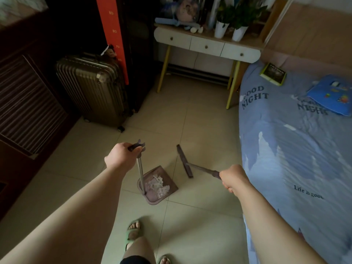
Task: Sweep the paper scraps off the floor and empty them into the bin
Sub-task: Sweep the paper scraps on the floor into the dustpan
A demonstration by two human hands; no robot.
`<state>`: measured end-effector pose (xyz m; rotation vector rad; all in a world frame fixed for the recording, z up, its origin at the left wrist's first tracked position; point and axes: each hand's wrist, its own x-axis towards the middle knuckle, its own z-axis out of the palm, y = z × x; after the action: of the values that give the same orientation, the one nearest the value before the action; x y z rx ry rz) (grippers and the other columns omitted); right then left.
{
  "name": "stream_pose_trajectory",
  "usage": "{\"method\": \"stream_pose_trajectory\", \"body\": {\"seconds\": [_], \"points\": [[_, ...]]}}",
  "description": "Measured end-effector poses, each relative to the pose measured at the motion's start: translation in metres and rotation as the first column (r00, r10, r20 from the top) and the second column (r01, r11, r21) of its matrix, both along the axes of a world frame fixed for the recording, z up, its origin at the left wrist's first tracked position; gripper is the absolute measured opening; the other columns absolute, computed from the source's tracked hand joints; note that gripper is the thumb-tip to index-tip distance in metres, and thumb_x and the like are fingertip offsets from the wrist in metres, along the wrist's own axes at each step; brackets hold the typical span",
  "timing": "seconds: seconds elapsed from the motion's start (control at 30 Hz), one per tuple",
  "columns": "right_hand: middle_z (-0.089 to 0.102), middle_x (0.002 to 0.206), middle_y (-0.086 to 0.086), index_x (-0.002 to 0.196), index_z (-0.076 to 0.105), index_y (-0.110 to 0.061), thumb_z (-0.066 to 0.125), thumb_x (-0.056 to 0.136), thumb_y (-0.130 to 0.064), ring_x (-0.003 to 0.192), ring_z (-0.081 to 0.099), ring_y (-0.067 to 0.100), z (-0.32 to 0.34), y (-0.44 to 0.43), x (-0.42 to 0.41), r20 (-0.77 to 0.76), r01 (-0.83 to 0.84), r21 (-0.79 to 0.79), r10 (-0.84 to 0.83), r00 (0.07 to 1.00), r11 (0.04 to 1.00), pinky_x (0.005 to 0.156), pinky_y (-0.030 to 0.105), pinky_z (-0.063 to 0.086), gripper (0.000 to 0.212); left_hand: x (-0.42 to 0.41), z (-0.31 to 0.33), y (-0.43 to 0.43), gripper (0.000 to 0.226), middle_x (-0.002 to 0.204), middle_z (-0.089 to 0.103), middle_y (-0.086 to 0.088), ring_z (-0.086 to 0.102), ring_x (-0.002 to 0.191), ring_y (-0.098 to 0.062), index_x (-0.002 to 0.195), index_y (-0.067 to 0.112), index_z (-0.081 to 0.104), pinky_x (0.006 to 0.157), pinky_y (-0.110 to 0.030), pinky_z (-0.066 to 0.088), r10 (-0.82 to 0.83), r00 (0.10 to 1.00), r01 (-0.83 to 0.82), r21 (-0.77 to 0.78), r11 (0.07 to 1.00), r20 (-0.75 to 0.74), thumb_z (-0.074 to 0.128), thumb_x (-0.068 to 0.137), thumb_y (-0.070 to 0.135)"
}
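Scraps in the dustpan, no bin in sight.
My left hand (122,155) clenches the dustpan (158,184) handle, my right hand (233,178) the broom (184,161); tipping it spills the paper scraps (159,184).

Book (273,73) title too blurred

The paper scraps (159,184) lie in the dustpan (158,184) on the floor (200,130). The broom (184,161) is just right of it. The bed (297,149) is farther right.

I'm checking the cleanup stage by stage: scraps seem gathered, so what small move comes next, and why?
Probably lift the dustpan level with the left hand and carry it off to a bin. The paper scraps lie inside it, the broom in the right hand stands apart, and no bin is in view.
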<state>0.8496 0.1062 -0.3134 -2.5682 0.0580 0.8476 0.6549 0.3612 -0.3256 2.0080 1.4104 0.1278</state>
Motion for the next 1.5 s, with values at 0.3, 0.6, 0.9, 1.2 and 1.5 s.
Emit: {"method": "stream_pose_trajectory", "body": {"seconds": [0.3,0.6,0.9,1.2,1.5], "points": [[0.047,0.061,0.011,0.062,0.042,-0.006,0.053,0.089,-0.005,0.06,0.047,0.027,-0.027,0.048,0.053,0.069,0.186,-0.04,-0.183,0.981,0.982,0.05,0.026,0.034,0.029,0.048,0.004,0.073,0.024,0.062,0.06,0.013,0.062,0.074,-0.019,0.08,0.03,0.07,0.091,-0.042,0.05,0.011,1.0,-0.011,-0.023,1.0,0.011,0.058,0.091,0.049],[0.071,0.103,0.023,0.103,0.07,0.009,0.059,0.087,-0.015,0.095,0.07,0.035,-0.063,0.194,0.095,0.037,0.145,-0.142,-0.141,0.989,0.979,0.071,0.036,0.054,0.03,0.08,0.004,0.189,0.03,0.063,0.062,0.009,0.064,0.074,-0.022,0.073,0.026,0.07,0.082,-0.037,0.051,0.059,0.997,-0.06,-0.024,0.998,-0.04,0.056,0.089,0.049],[0.065,0.12,0.023,0.116,0.063,0.005,0.055,0.089,-0.009,0.108,0.064,0.036,-0.079,0.346,0.101,0.048,-0.117,-0.144,0.125,0.991,0.983,0.078,0.032,0.049,0.032,0.057,-0.007,0.279,0.025,0.064,0.063,0.01,0.065,0.071,-0.02,0.076,0.031,0.071,0.08,-0.038,0.053,0.191,0.98,-0.192,-0.017,0.981,-0.054,0.058,0.087,0.049],[0.066,0.114,0.015,0.115,0.062,-0.005,0.056,0.09,-0.016,0.102,0.065,0.032,-0.096,0.418,0.06,0.0,-0.49,-0.196,0.5,0.866,0.849,0.072,0.027,0.044,0.028,0.009,-0.022,0.314,0.029,0.067,0.065,0.003,0.066,0.072,-0.023,0.079,0.024,0.071,0.077,-0.036,0.053,0.327,0.942,-0.328,-0.004,0.945,-0.074,0.06,0.086,0.05],[0.06,0.081,0.005,0.093,0.06,-0.013,0.056,0.084,-0.02,0.069,0.055,0.024,-0.075,0.38,0.008,-0.084,-0.753,-0.199,0.754,0.651,0.627,0.057,0.022,0.038,0.013,-0.029,-0.032,0.287,0.029,0.067,0.061,0.004,0.062,0.078,-0.025,0.079,0.022,0.069,0.089,-0.041,0.046,0.464,0.88,-0.472,-0.089,0.877,-0.096,0.059,0.09,0.048]]}}
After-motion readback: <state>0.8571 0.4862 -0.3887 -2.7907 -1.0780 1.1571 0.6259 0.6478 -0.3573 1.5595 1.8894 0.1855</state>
